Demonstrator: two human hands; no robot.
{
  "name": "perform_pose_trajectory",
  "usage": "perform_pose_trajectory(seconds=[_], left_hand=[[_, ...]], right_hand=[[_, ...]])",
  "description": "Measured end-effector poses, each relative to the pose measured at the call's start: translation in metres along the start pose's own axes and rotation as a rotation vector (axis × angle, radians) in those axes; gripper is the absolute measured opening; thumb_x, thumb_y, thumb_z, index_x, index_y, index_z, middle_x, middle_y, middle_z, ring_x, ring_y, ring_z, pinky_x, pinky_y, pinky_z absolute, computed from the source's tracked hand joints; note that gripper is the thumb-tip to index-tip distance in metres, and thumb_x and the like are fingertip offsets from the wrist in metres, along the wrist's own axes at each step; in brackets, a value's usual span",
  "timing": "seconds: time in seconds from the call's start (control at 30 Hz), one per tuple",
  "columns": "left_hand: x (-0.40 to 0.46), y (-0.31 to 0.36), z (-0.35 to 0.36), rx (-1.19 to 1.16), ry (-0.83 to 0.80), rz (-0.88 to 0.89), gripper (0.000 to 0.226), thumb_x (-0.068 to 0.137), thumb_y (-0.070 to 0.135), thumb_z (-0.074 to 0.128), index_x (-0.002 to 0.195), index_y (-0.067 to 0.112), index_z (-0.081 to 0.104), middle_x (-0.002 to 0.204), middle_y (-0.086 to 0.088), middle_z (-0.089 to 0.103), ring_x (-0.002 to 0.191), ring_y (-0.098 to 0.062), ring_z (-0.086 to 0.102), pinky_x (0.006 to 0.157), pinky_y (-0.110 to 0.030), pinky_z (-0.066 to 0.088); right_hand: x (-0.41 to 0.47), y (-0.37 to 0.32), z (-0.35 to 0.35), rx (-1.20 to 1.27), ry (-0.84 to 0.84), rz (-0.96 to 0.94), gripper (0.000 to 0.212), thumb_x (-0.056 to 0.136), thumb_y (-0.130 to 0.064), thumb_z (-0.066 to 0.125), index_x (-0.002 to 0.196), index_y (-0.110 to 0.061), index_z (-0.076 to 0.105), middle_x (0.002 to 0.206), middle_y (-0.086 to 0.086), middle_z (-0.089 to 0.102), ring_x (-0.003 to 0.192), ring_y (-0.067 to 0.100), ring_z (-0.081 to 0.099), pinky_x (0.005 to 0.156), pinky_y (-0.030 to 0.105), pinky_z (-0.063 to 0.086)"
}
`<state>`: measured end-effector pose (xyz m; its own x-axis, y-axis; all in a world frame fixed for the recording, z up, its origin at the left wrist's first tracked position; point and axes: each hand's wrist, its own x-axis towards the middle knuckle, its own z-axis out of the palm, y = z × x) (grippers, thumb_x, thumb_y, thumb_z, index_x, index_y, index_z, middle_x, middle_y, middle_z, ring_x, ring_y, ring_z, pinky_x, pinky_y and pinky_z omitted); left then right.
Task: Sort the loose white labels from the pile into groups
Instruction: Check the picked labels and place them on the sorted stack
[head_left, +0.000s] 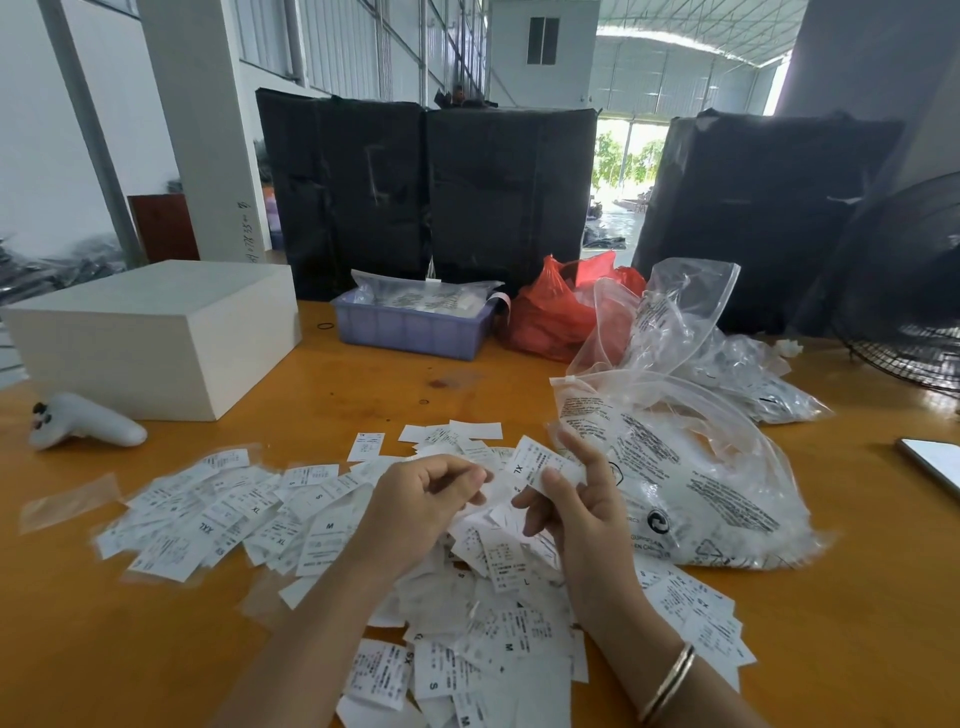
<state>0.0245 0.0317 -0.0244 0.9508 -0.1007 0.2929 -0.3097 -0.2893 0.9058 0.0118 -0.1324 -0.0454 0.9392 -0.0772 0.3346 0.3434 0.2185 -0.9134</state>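
Note:
A spread of loose white labels with printed size letters covers the orange table, thickest beneath and in front of my hands. My right hand pinches a white label marked XL between thumb and fingers, with the forefinger raised. My left hand hovers just left of it above the pile, fingers curled, fingertips touching the edge of the labels held up between both hands. A looser batch of labels lies at the right of my right wrist.
A clear printed plastic bag lies right of my hands, more bags behind it. Farther back stand a blue bin, a red bag, a white box, a white controller. A fan stands far right.

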Motion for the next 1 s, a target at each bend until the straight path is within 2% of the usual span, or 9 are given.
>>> perform_pose_trajectory(seconds=[0.2, 0.37, 0.6, 0.8, 1.0], left_hand=[[0.0021, -0.0034, 0.0003, 0.036, 0.004, 0.032, 0.013, 0.087, 0.029, 0.063, 0.078, 0.036, 0.069, 0.071, 0.016, 0.071, 0.066, 0.002, 0.063, 0.061, -0.007, 0.047], [0.002, -0.0036, -0.0014, 0.009, 0.011, 0.037, 0.014, 0.088, 0.028, 0.062, 0.079, 0.035, 0.071, 0.071, 0.014, 0.071, 0.066, 0.004, 0.062, 0.055, -0.01, 0.048], [0.0018, -0.003, -0.0018, 0.004, 0.011, 0.044, 0.012, 0.088, 0.03, 0.061, 0.08, 0.035, 0.07, 0.072, 0.016, 0.071, 0.068, 0.005, 0.062, 0.061, -0.006, 0.045], [0.0019, -0.0038, -0.0019, 0.004, 0.003, 0.044, 0.011, 0.087, 0.032, 0.061, 0.081, 0.034, 0.071, 0.072, 0.016, 0.071, 0.067, 0.003, 0.062, 0.06, -0.009, 0.048], [0.0029, -0.0058, -0.002, 0.003, 0.002, 0.051, 0.009, 0.086, 0.031, 0.063, 0.082, 0.034, 0.07, 0.073, 0.016, 0.071, 0.07, 0.005, 0.063, 0.059, -0.006, 0.046]], right_hand=[[-0.0033, -0.0014, 0.0043, -0.1, -0.018, 0.006, 0.018, 0.094, -0.011, 0.051, 0.11, -0.02, 0.055, 0.068, 0.012, 0.068, 0.053, 0.018, 0.057, 0.059, 0.026, 0.051], [-0.0015, -0.0015, 0.0022, -0.07, 0.016, 0.024, 0.018, 0.095, -0.01, 0.049, 0.11, -0.018, 0.055, 0.065, 0.008, 0.066, 0.052, 0.017, 0.055, 0.057, 0.027, 0.05], [-0.0041, 0.0, 0.0019, 0.025, -0.066, 0.098, 0.019, 0.095, -0.009, 0.05, 0.103, -0.019, 0.063, 0.061, 0.012, 0.062, 0.05, 0.019, 0.052, 0.049, 0.025, 0.046], [0.0015, 0.0016, -0.0038, 0.067, 0.039, 0.115, 0.019, 0.095, -0.009, 0.047, 0.108, -0.016, 0.06, 0.061, 0.011, 0.061, 0.049, 0.017, 0.051, 0.052, 0.024, 0.047], [-0.0012, -0.0001, -0.0005, 0.067, -0.047, 0.14, 0.018, 0.094, -0.008, 0.049, 0.105, -0.016, 0.062, 0.06, 0.013, 0.061, 0.048, 0.017, 0.05, 0.048, 0.024, 0.045]])
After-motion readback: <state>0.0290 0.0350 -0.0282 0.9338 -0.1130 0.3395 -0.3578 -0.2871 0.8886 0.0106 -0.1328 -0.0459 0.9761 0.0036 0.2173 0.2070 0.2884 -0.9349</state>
